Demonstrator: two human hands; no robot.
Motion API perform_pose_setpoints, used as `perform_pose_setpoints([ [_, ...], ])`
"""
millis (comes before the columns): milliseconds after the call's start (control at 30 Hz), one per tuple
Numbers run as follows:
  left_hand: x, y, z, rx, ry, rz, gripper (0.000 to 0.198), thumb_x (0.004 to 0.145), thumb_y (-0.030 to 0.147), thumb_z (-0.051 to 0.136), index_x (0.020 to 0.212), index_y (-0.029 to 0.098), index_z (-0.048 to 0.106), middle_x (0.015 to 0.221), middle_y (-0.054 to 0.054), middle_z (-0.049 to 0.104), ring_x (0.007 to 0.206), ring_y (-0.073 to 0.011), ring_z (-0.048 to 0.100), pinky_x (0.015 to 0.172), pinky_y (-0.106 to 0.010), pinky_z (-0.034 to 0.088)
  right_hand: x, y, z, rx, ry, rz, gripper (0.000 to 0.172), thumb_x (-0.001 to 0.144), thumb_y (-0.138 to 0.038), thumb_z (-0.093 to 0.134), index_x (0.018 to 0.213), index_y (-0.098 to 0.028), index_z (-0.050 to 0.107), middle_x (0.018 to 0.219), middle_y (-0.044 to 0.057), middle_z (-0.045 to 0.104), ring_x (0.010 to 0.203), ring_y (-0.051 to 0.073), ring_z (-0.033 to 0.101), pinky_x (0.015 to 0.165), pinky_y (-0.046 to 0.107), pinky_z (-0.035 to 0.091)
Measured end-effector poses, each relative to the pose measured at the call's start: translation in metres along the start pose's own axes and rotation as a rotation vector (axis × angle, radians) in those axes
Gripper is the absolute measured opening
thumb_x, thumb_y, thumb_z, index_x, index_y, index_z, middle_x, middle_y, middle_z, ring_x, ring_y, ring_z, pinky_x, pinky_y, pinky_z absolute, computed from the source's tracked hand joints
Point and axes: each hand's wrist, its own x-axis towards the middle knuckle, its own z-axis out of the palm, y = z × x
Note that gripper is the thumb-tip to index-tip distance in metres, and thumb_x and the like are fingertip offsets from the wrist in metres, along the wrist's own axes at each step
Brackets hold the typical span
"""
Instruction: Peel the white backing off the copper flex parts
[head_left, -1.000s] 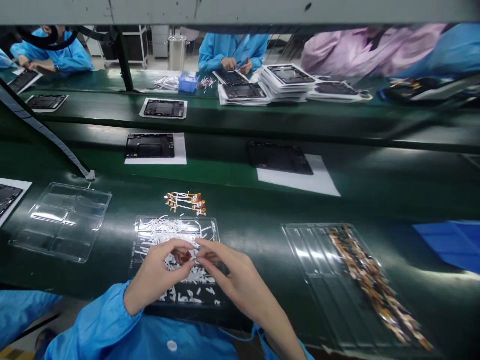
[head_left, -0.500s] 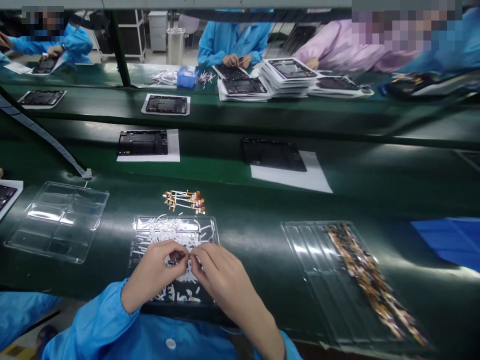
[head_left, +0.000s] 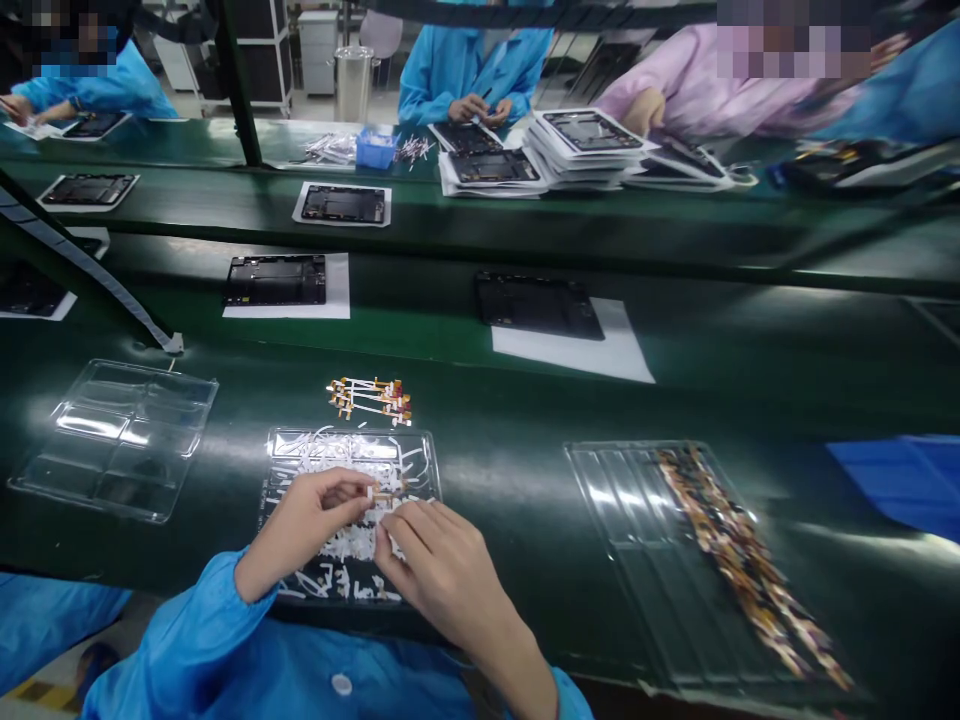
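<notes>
Green table surface goes across the whole view, and behind it, at a farther bench line, other people are sitting. One person in blue has both hands above dark panels, beside a stack of panels and white sheets; to the right of this stack is a pink sleeve. A small blue box stands there among thin white and reddish bits.

On the nearer side, the left hand pinches a small orange-and-white piece between thumb and fingertips, so its grip is nearly closed. This piece is above a clear tray covered with many white scraps. The right hand is just beside, with bent fingers and the thumb close to the forefinger; I cannot tell whether its fingertips hold anything, because the back of the hand hides them.

Just beyond the tray lies a small group of orange-and-white strips. To the left is another clear tray with compartments. To the right, a ribbed clear tray carries a long row of brown-orange parts. Farther back, two black panels lie partly on white paper, well apart from each other.
</notes>
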Motion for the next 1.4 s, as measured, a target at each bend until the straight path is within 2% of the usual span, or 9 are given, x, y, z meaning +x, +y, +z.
perform_pose_setpoints([
  [100, -0.001, 0.002, -0.003, -0.106, -0.026, -0.028, 0.028, 0.082, 0.026, 0.077, 0.108, 0.018, 0.071, 0.089, -0.005, 0.079, 0.086, -0.0218, 0.076, 0.083, -0.035, 0.060, 0.000, 0.003, -0.005, 0.062, -0.011, 0.012, 0.018, 0.102, -0.015, 0.053, 0.093, -0.014, 0.069, 0.083, 0.007, 0.071, 0.073, 0.020, 0.066, 0.064, 0.033, 0.052],
  [200, 0.000, 0.000, -0.005, -0.159, -0.015, -0.041, 0.033, 0.077, 0.024, 0.083, 0.107, 0.016, 0.071, 0.083, -0.004, 0.079, 0.081, -0.0219, 0.077, 0.078, -0.034, 0.062, 0.002, 0.005, -0.006, 0.090, -0.039, 0.000, 0.019, 0.103, -0.014, 0.051, 0.108, -0.012, 0.069, 0.093, 0.010, 0.074, 0.081, 0.022, 0.069, 0.069, 0.035, 0.055],
  [467, -0.003, 0.002, -0.003, -0.224, 0.053, -0.090, 0.050, 0.077, 0.027, 0.083, 0.123, 0.015, 0.067, 0.079, -0.005, 0.081, 0.075, -0.0228, 0.078, 0.070, -0.033, 0.063, 0.003, 0.004, 0.000, -0.027, 0.054, -0.069, 0.015, 0.100, -0.010, 0.057, 0.108, -0.011, 0.070, 0.092, 0.011, 0.076, 0.077, 0.022, 0.069, 0.067, 0.036, 0.054],
  [600, -0.009, 0.003, 0.001, -0.189, 0.099, -0.070, 0.044, 0.079, 0.028, 0.082, 0.119, 0.015, 0.068, 0.080, -0.005, 0.082, 0.072, -0.0220, 0.078, 0.072, -0.033, 0.063, 0.004, 0.000, 0.005, -0.006, 0.106, -0.032, 0.014, 0.097, -0.009, 0.058, 0.103, -0.012, 0.069, 0.087, 0.009, 0.074, 0.075, 0.022, 0.066, 0.066, 0.036, 0.052],
  [800, -0.020, 0.009, 0.006, 0.052, 0.146, 0.108, 0.027, 0.085, 0.021, 0.073, 0.112, 0.020, 0.070, 0.084, -0.003, 0.082, 0.083, -0.0221, 0.079, 0.084, -0.034, 0.062, 0.009, -0.005, 0.016, 0.048, 0.156, 0.086, 0.019, 0.095, -0.008, 0.050, 0.091, -0.016, 0.066, 0.077, 0.007, 0.068, 0.070, 0.021, 0.063, 0.062, 0.033, 0.051],
  [967, -0.024, 0.011, -0.003, 0.043, 0.180, 0.059, 0.030, 0.082, 0.020, 0.075, 0.111, 0.019, 0.068, 0.080, -0.002, 0.081, 0.078, -0.0212, 0.078, 0.079, -0.033, 0.063, 0.007, 0.002, 0.013, 0.139, 0.175, 0.111, 0.019, 0.094, -0.008, 0.048, 0.086, -0.017, 0.062, 0.076, 0.006, 0.066, 0.068, 0.020, 0.064, 0.061, 0.032, 0.053],
  [1167, -0.030, 0.015, -0.018, -0.059, 0.221, -0.028, 0.032, 0.080, 0.022, 0.078, 0.110, 0.017, 0.067, 0.076, -0.002, 0.081, 0.076, -0.0218, 0.079, 0.075, -0.032, 0.063, 0.009, -0.002, 0.009, 0.167, 0.178, -0.015, 0.012, 0.096, -0.010, 0.057, 0.101, -0.015, 0.066, 0.084, 0.007, 0.073, 0.074, 0.021, 0.068, 0.065, 0.033, 0.054],
  [1267, -0.032, 0.016, -0.015, -0.050, 0.209, -0.019, 0.031, 0.081, 0.022, 0.078, 0.110, 0.018, 0.068, 0.075, -0.002, 0.081, 0.074, -0.0219, 0.079, 0.075, -0.032, 0.062, 0.011, -0.008, 0.014, 0.091, 0.188, -0.080, 0.013, 0.097, -0.010, 0.057, 0.106, -0.014, 0.067, 0.086, 0.008, 0.074, 0.073, 0.021, 0.068, 0.065, 0.035, 0.054],
  [1400, -0.034, 0.017, -0.007, 0.055, 0.233, 0.023, 0.028, 0.081, 0.021, 0.076, 0.108, 0.019, 0.070, 0.078, -0.002, 0.082, 0.079, -0.0235, 0.079, 0.080, -0.034, 0.062, 0.011, -0.011, 0.021, 0.057, 0.188, -0.070, 0.015, 0.096, -0.007, 0.055, 0.100, -0.014, 0.067, 0.081, 0.007, 0.072, 0.070, 0.021, 0.067, 0.063, 0.036, 0.052],
])
